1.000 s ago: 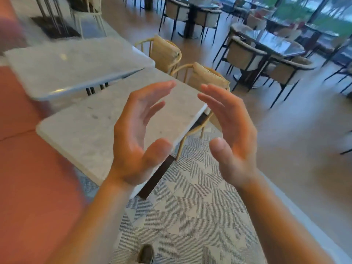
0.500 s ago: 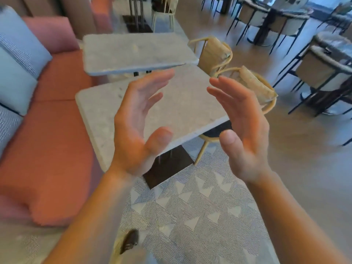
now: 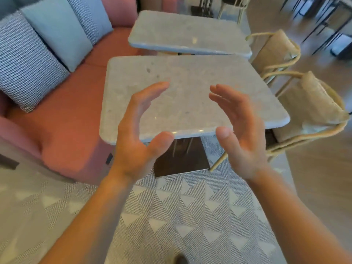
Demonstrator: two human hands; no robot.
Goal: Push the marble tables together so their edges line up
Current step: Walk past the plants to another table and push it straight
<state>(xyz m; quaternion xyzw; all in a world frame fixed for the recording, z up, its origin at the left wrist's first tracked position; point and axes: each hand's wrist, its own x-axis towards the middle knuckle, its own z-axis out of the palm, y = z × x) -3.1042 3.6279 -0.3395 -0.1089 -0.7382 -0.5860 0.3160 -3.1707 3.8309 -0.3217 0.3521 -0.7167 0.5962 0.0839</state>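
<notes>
Approach step: left hand (image 3: 137, 138) and right hand (image 3: 242, 134) are held open and empty above the near marble worktop (image 3: 182, 92). The far marble worktop (image 3: 186, 31) sits just beyond, offset. Next, the near edge likely gets gripped and pushed forward.

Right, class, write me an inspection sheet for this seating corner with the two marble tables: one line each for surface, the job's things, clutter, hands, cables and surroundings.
Surface: patterned rug, wood floor on the right.
Job's things: near marble table and far marble table, not flush; a gap shows between them and their edges are offset.
Clutter: nothing seen on either tabletop.
Hands: left hand and right hand both open, palms facing each other, in front of the near table, holding nothing.
Cables: nothing seen.
Surroundings: orange sofa with cushions on the left, two wicker chairs on the right.
</notes>
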